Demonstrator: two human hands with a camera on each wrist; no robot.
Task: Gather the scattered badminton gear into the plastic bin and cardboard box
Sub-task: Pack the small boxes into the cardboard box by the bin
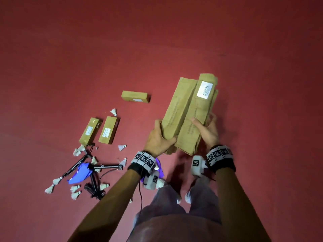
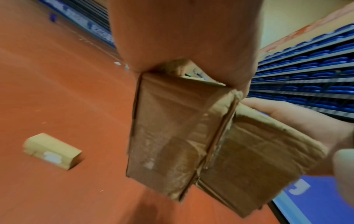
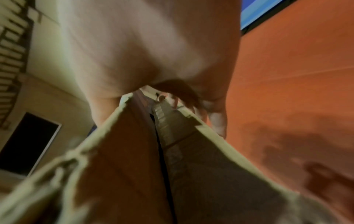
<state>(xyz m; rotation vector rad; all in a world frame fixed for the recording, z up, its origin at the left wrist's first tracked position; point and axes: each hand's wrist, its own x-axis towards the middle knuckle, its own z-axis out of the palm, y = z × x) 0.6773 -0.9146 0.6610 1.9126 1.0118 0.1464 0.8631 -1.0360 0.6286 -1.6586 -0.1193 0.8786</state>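
I hold a bundle of long brown cardboard shuttlecock boxes (image 1: 188,109) above the red floor, their far ends tilted up and away. My left hand (image 1: 160,137) grips the left box from the side, thumb on top. My right hand (image 1: 208,131) grips the right side, its thumb over the top box with the white label. The left wrist view shows the near ends of the boxes (image 2: 172,136) and my right hand (image 2: 287,119) beside them. In the blurred right wrist view the boxes (image 3: 134,166) fill the lower half. No bin or big cardboard box is in view.
Three more brown boxes lie on the floor: one alone (image 1: 136,96), two side by side (image 1: 90,131) (image 1: 108,130). Several white shuttlecocks (image 1: 76,151) lie scattered around black poles (image 1: 104,166) and a blue cloth (image 1: 80,174). My legs and shoes (image 1: 187,197) stand below the bundle.
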